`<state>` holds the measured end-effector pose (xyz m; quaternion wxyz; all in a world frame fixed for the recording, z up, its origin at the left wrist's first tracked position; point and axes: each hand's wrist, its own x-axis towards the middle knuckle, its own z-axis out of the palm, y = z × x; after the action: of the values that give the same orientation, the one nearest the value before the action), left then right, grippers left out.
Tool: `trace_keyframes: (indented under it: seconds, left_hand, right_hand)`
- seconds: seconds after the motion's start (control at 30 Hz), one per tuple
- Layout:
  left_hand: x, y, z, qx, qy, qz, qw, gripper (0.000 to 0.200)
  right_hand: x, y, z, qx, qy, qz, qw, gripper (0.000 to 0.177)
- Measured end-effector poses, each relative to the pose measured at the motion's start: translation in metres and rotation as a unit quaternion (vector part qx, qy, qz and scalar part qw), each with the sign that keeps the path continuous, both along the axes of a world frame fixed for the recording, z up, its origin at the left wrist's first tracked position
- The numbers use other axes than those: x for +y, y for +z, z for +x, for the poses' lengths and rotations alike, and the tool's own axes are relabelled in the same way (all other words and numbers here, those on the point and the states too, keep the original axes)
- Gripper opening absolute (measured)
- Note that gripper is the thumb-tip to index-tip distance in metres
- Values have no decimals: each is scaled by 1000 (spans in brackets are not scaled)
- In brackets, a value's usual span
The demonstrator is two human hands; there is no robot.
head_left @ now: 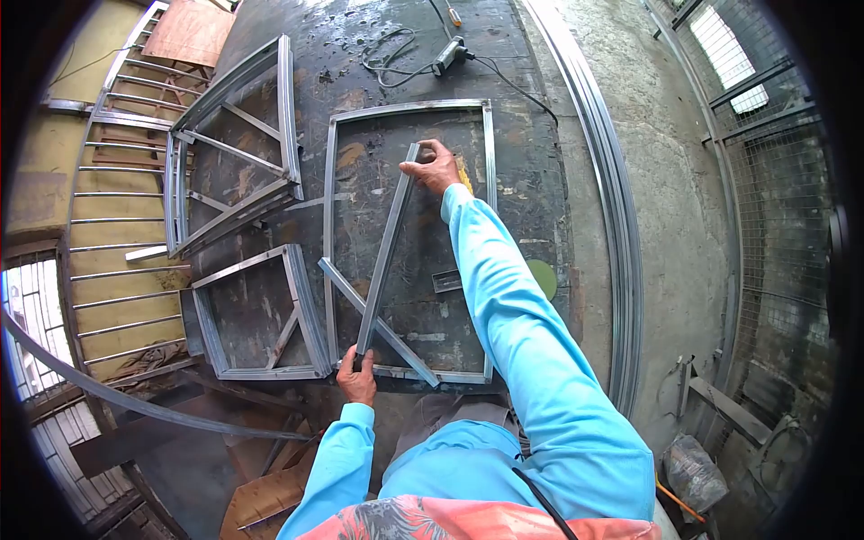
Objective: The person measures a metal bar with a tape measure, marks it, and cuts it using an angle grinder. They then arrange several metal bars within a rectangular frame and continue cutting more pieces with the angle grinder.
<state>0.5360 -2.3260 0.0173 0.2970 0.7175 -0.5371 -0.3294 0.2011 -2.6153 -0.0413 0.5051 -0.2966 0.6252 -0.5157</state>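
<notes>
A long square metal tube [388,243] slants across the middle of a rectangular metal frame [329,207]. My left hand [357,376] grips its lower end near the frame's front bar. Around the upper end, my right hand [435,168] has its thumb and fingers closed. Beneath the long tube, a shorter metal bar [396,340] crosses the frame's lower left corner at an angle. A short piece of metal channel [446,281] lies inside the frame, beside my right sleeve. Something yellow [465,175] shows just behind my right hand.
Stacked metal frames with diagonal braces [286,117] lie on the dark worktable [324,54] at left, with a smaller stack [310,315] nearer me. A power tool [448,56] with a cord lies at the back. Long metal bars [605,180] run along the right. A green disc [543,280] is beside my right arm.
</notes>
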Motion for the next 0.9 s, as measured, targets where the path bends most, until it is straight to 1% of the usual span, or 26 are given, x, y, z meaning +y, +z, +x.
trace_keyframes:
  seconds: [0.07, 0.1, 0.17, 0.2, 0.27, 0.3, 0.4, 0.43, 0.53, 0.57, 0.63, 0.7, 0.77, 0.83, 0.9]
  left_hand:
    - [0, -3, 3, 13, -3, -4, 1000, 31]
    - [0, -4, 4, 13, 0, -4, 1000, 31]
    - [2, -6, 5, -19, -7, -5, 1000, 32]
    - [2, -7, 5, -17, -4, -4, 1000, 32]
    - [1, -7, 3, -56, -16, -45, 997, 32]
    - [0, -4, 2, -55, -8, -46, 997, 32]
    - [-3, 3, 1, -48, -36, -26, 998, 33]
    - [-2, 3, 0, -78, -45, -40, 995, 32]
    - [-5, 13, -6, -51, -43, -52, 996, 28]
    - [-4, 9, -5, -65, -39, -70, 995, 28]
    - [-2, 5, -3, -61, -27, -66, 996, 28]
    - [0, 8, -4, -50, -15, -66, 996, 28]
    - [0, 9, -2, -58, -9, -56, 997, 28]
    - [0, 9, -2, -61, -13, -49, 997, 28]
    - [2, 8, 0, -74, -20, -38, 996, 27]
  right_hand:
    - [2, 1, -1, -10, 3, 5, 1000, 72]
    - [4, 5, -2, -20, 5, 10, 1000, 72]
    - [4, 8, -2, -19, 8, 14, 1000, 72]
    - [4, 9, -3, -16, 6, 17, 1000, 72]
    - [4, 8, -3, -31, 7, 14, 999, 72]
    - [4, 6, -2, -49, 5, 13, 999, 72]
    - [4, 7, -2, -55, -1, 16, 998, 74]
    - [3, 7, -2, -56, -2, 20, 998, 75]
    - [1, 13, -6, -14, 21, 37, 999, 81]
    - [2, 15, -8, 2, 20, 39, 999, 83]
    - [3, 26, -17, 34, -33, 43, 998, 85]
    - [15, 54, -29, 16, -78, 12, 997, 77]
    - [36, 83, -46, -9, -83, -12, 996, 63]
    - [69, 110, -65, -30, -62, -49, 996, 46]
    - [111, 136, -80, -14, -72, -48, 996, 38]
